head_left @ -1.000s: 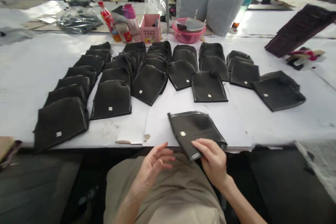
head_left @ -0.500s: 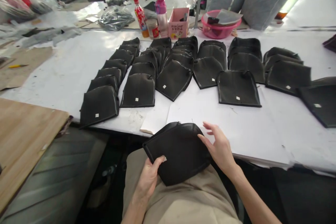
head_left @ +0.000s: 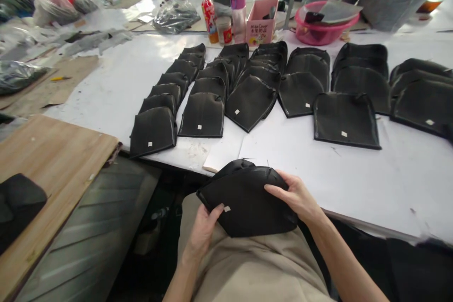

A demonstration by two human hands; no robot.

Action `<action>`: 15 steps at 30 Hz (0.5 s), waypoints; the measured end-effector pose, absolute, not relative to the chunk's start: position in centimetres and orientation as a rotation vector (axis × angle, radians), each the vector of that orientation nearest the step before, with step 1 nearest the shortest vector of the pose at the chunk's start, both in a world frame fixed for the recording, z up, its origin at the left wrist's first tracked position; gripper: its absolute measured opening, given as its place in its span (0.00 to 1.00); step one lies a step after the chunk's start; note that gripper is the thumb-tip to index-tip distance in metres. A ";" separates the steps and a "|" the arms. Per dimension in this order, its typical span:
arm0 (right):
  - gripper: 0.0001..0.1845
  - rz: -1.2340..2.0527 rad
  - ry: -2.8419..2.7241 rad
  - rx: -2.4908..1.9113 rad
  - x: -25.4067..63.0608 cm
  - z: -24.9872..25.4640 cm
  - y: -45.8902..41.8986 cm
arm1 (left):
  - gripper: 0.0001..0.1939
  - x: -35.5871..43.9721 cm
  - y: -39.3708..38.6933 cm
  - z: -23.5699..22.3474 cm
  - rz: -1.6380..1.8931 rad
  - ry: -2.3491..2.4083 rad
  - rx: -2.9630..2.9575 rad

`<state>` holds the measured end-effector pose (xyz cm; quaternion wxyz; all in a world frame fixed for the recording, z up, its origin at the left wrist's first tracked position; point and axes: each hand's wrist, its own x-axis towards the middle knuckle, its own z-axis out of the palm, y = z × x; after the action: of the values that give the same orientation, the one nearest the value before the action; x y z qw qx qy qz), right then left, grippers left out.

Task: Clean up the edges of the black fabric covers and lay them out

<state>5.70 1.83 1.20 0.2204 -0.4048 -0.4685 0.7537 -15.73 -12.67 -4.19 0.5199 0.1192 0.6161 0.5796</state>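
Above my lap is a black sewn fabric piece with a small white sticker near its left corner and loose threads on its far edge. My left hand grips its left side, thumb on top beside the sticker and fingers hidden beneath. My right hand holds its right end, with the thumb on the upper face and other fingers behind the far edge. On the table ahead lie several rows of similar black pieces, overlapping one another, the front ones with white stickers.
A white-covered table stretches in front of me. Along its back stand a red-labelled bottle, a purple-capped bottle, a pink box and a pink basin. A wooden board is at left, with a black item on it.
My right hand has closed onto the right end of the black piece, where its fingers were spread before. The view has swung left, bringing more of the wooden board into sight.
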 end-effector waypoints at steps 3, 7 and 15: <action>0.14 2.037 -1.500 -1.073 6.1 2.1 2.0 | 0.27 -17.7 -12.0 -2.7 1.477 1.639 0.603; 0.15 1.852 -1.846 -0.984 6.0 3.3 2.2 | 0.36 -19.4 -10.5 0.8 1.543 1.754 1.113; 0.14 1.485 -1.871 -1.068 8.4 4.8 3.1 | 0.15 -21.5 -9.8 3.5 0.816 1.529 1.235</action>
<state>8.38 3.05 4.77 0.2593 -0.3941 -0.6906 0.5482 -21.51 -9.81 3.46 0.4854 0.5074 0.6281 0.3353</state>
